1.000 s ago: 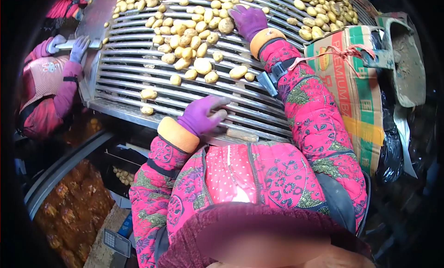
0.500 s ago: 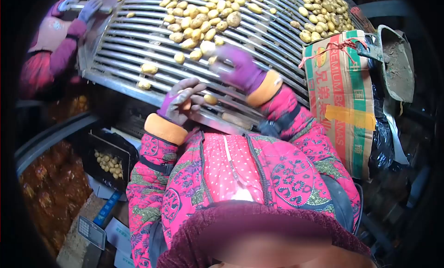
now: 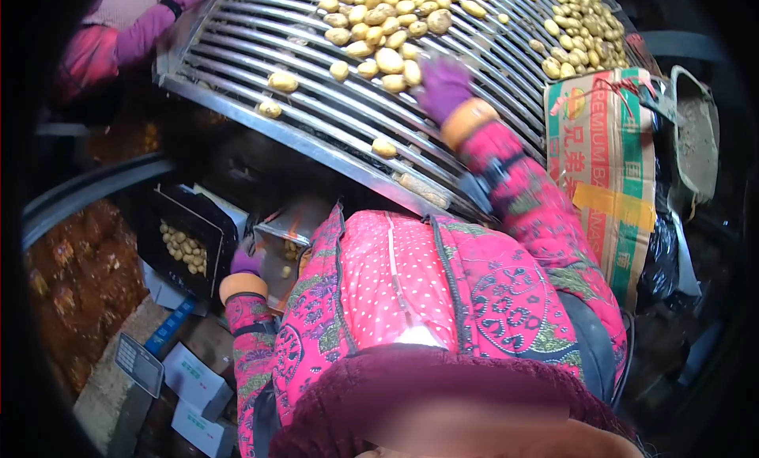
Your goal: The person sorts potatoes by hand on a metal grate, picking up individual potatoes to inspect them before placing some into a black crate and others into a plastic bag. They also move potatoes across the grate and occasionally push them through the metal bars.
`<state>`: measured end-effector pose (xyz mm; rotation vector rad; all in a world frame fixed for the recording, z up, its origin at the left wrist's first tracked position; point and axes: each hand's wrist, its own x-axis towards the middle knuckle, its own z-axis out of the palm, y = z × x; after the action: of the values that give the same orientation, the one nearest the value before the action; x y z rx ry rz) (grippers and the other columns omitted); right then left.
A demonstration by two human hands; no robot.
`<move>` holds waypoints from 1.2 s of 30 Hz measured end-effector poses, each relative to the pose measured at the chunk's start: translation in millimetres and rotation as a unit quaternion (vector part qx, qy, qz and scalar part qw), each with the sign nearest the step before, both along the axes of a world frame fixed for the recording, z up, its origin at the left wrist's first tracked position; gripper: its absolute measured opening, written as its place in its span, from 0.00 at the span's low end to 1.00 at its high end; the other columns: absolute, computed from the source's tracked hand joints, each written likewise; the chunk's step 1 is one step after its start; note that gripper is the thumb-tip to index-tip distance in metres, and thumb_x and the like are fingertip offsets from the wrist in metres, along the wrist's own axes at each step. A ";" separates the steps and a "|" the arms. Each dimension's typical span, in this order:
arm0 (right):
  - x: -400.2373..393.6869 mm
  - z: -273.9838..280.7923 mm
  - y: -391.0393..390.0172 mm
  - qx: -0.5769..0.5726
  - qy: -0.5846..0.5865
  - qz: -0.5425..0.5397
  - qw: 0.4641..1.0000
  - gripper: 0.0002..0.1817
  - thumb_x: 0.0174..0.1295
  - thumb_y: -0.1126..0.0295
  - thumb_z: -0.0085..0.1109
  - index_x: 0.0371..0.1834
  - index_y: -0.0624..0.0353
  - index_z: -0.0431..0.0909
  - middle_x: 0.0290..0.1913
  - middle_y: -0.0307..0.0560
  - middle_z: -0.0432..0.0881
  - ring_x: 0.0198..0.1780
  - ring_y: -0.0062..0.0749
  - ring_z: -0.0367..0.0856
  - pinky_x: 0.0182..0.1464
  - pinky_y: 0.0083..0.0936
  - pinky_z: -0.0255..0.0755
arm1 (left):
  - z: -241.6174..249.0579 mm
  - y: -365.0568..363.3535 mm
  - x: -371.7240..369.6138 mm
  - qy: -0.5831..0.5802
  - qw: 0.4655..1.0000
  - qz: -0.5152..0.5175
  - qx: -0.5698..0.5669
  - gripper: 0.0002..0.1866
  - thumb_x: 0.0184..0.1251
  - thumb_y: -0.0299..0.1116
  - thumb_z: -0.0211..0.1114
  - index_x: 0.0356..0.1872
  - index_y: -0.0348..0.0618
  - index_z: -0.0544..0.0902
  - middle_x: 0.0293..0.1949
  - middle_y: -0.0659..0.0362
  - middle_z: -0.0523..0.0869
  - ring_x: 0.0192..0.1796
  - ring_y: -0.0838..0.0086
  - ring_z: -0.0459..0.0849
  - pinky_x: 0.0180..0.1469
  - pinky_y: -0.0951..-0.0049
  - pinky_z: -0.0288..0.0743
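Observation:
My right hand (image 3: 445, 88), in a purple glove with an orange cuff, lies palm down over the metal rollers (image 3: 332, 130). Its fingers are spread, close against the right side of a heap of potatoes (image 3: 379, 19). My left hand (image 3: 248, 258), gloved in the same way, is low at the left beside my jacket. It is at the edge between a black crate of potatoes (image 3: 183, 248) and a box with a few potatoes in it (image 3: 286, 248). Its fingers are small and blurred there. Single potatoes (image 3: 283, 81) lie apart on the rollers, one (image 3: 384, 147) near the front rail.
Another person's purple sleeve (image 3: 146, 35) reaches in at the far left. At the right stand a banana carton (image 3: 597, 165) and a scoop-like metal container (image 3: 696, 134). More potatoes (image 3: 585, 31) are heaped beyond the carton. A scale (image 3: 138, 363) and white boxes (image 3: 194, 379) are lower left.
My left hand has moved from the rollers down left to the boxes. My right hand has shifted slightly right and up beside the potatoes. The view has shifted, and the other person's hands have moved.

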<state>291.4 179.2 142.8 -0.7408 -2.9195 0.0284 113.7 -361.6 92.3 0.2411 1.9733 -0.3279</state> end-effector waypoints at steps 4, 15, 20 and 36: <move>-57.5 4.9 5.3 -0.126 0.043 0.009 0.991 0.34 0.57 0.47 0.60 0.64 0.51 0.68 0.60 0.52 0.72 0.63 0.49 0.68 0.61 0.52 0.61 | 63.0 111.9 -78.8 0.332 0.788 -0.112 0.507 0.28 0.56 0.34 0.69 0.60 0.42 0.76 0.56 0.50 0.80 0.60 0.55 0.77 0.63 0.62 0.70; 97.7 2.6 63.4 0.037 -0.035 -0.330 0.942 0.34 0.60 0.47 0.56 0.70 0.43 0.65 0.72 0.49 0.62 0.72 0.52 0.58 0.71 0.53 0.48 | 77.3 464.9 45.1 0.199 0.621 -0.522 0.550 0.29 0.59 0.54 0.63 0.63 0.62 0.74 0.68 0.52 0.67 0.71 0.49 0.61 0.69 0.42 0.53; 94.4 18.1 67.0 0.023 -0.027 -0.327 0.944 0.31 0.59 0.51 0.58 0.67 0.45 0.68 0.70 0.49 0.64 0.70 0.53 0.59 0.71 0.50 0.50 | 57.7 491.3 -41.8 0.234 0.566 -0.581 0.536 0.27 0.58 0.49 0.65 0.61 0.62 0.75 0.62 0.59 0.73 0.70 0.59 0.65 0.69 0.42 0.53; 92.3 12.4 70.6 0.020 -0.040 -0.315 0.948 0.30 0.61 0.55 0.56 0.68 0.48 0.67 0.70 0.52 0.63 0.71 0.57 0.57 0.71 0.54 0.48 | 83.8 606.4 -10.6 0.101 0.488 -0.527 0.688 0.19 0.56 0.43 0.65 0.50 0.52 0.82 0.54 0.53 0.81 0.62 0.53 0.74 0.63 0.46 0.65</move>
<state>383.7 249.8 155.2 -1.6522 -2.5963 -0.1243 103.1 244.8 176.2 2.5807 1.5347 0.6493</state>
